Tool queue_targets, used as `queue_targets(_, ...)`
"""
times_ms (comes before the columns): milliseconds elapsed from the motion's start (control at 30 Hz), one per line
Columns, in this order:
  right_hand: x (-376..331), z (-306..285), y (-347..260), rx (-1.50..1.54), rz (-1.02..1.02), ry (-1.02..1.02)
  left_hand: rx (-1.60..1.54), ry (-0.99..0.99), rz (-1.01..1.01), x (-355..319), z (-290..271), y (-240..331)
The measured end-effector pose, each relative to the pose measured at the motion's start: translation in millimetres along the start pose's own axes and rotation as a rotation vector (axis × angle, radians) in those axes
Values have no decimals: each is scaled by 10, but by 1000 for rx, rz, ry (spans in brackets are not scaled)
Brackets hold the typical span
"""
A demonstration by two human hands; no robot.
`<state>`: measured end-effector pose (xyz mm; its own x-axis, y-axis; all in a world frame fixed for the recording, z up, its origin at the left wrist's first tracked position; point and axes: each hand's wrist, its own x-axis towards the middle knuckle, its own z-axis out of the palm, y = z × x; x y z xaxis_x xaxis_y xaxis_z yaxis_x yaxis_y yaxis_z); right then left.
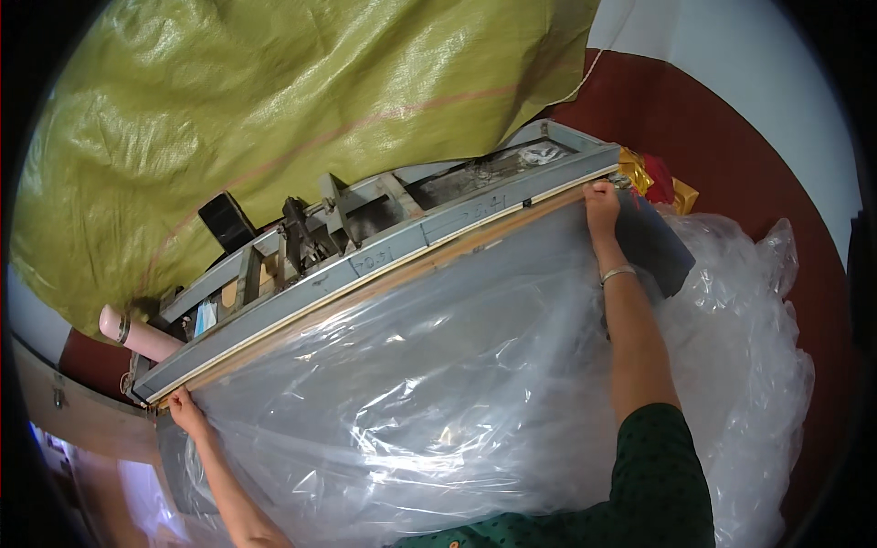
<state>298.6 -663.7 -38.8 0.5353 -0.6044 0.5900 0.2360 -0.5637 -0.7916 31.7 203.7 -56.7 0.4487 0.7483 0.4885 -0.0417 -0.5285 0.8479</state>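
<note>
Two hands are spread wide along one long edge: the left hand point(185, 408) pinches the near corner of a big clear plastic bag point(429, 402), and the right hand point(600, 203) presses the far corner down, a thin bangle point(618, 272) on that wrist. Held apart like this, they keep the bag's mouth stretched flat and straight against the pale sealing bar point(365, 290) of a long grey heat-sealing machine point(402, 233), so the film lies without folds where the bar meets it. Both hands are closed on the film's edge, fingers on top; the thumbs underneath are out of sight.

The bag billows over a grey table surface toward the person, whose dark green dotted sleeve point(665, 475) enters from the lower edge. A large olive woven sack point(274, 100) looms behind the machine and hides whatever stands past it. What the bag holds is hard to tell through the glare; a dark flat sheet point(658, 247) shows just beside the right wrist. Gold and red wrappers point(653, 175) peek out at the machine's far end, half covered. A pinkish tube point(137, 333) sticks out at the near end, its purpose unclear.
</note>
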Motion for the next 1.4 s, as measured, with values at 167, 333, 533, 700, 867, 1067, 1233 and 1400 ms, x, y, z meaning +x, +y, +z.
queue_targets(167, 302, -204, 661, -18, -145, 150, -42, 20, -217, -120, 249, 195)
queue_targets(333, 96, -55, 329, 360, 186, 20, -172, 109, -200, -81, 29, 132)
queue_targets(533, 57, -155, -494, -87, 147, 74, -164, -17, -193, -242, 99, 473)
queue_targets(700, -611, 249, -2062, 108, -358, -149, -342, -268, 7, -654, -204, 1313)
queue_targets(867, -2281, 608, -3784, 475, -737, -843, -426, -117, 42, -912, -953, 1625)
queue_targets(1067, -3572, 586, -4490, 500, -473, -1560, -353, -91, 97, -1004, -1281, 1650)
queue_targets(1233, -3381, 527, -3783, 539, -84, -1710, 388, -168, 154, -919, -1765, 989)
queue_targets(1400, -1967, -98, -2200, 21, -217, -1119, 832, -244, 162, -1377, -2128, 513)
